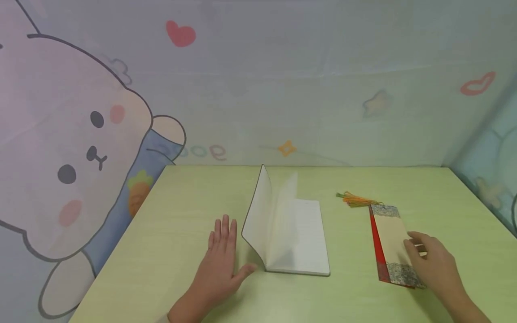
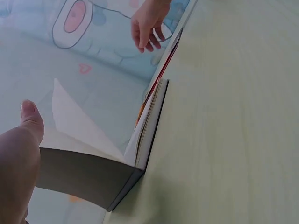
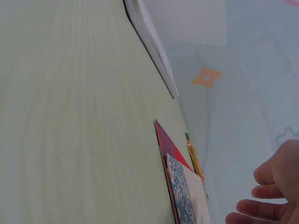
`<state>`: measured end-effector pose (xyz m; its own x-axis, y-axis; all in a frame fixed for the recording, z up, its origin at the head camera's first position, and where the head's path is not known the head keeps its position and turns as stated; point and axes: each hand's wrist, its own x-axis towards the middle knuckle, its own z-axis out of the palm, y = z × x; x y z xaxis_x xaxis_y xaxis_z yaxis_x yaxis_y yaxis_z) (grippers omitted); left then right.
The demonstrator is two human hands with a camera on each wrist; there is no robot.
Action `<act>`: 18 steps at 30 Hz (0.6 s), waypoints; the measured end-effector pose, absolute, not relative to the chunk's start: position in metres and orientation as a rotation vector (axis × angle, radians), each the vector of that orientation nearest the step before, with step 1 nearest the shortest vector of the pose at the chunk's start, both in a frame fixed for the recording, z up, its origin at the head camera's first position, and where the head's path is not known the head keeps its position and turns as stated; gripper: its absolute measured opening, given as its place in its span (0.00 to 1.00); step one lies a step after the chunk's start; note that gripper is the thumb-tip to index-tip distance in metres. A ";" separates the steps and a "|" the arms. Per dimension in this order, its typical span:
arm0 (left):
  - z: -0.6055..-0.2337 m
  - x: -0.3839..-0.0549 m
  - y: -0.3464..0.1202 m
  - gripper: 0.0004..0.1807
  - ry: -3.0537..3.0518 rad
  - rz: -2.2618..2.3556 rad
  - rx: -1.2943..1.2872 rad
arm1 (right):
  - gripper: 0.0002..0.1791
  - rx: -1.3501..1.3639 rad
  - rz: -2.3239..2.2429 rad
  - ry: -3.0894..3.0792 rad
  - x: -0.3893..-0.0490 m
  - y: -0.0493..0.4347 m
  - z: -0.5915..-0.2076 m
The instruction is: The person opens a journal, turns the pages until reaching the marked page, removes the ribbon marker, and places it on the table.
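Note:
A notebook (image 1: 311, 237) lies on the table with its front cover (image 1: 257, 215) standing up and a few loose pages fanned upright. Left of that cover is my left hand (image 1: 216, 269), its fingers straight and thumb spread out, holding nothing. To the right lie two overlapping bookmarks: a cream bookmark (image 1: 392, 235) with blue patterned ends on top of a red bookmark (image 1: 379, 246). An orange and green tassel (image 1: 357, 200) trails from their top. My right hand (image 1: 434, 262) hovers over the cream bookmark's right edge, fingers loosely bent; the right wrist view shows a gap beneath the fingers (image 3: 261, 208).
The pale green table (image 1: 169, 251) runs back to a fabric backdrop (image 1: 282, 89) with a cartoon animal (image 1: 81, 130) on the left. Another backdrop panel (image 1: 492, 175) borders the table's right side.

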<state>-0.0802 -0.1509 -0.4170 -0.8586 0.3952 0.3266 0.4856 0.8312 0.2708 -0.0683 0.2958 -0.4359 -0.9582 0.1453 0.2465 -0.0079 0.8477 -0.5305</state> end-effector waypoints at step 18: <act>-0.448 -0.082 -0.113 0.46 -2.873 -0.187 -1.141 | 0.21 -0.003 0.785 -2.570 -0.067 0.275 -0.431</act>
<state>-0.0823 -0.1127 -0.4478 -0.7278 0.6804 0.0859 0.6858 0.7215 0.0957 -0.0670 0.2751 -0.4307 -0.8985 0.1304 0.4192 -0.1261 0.8380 -0.5309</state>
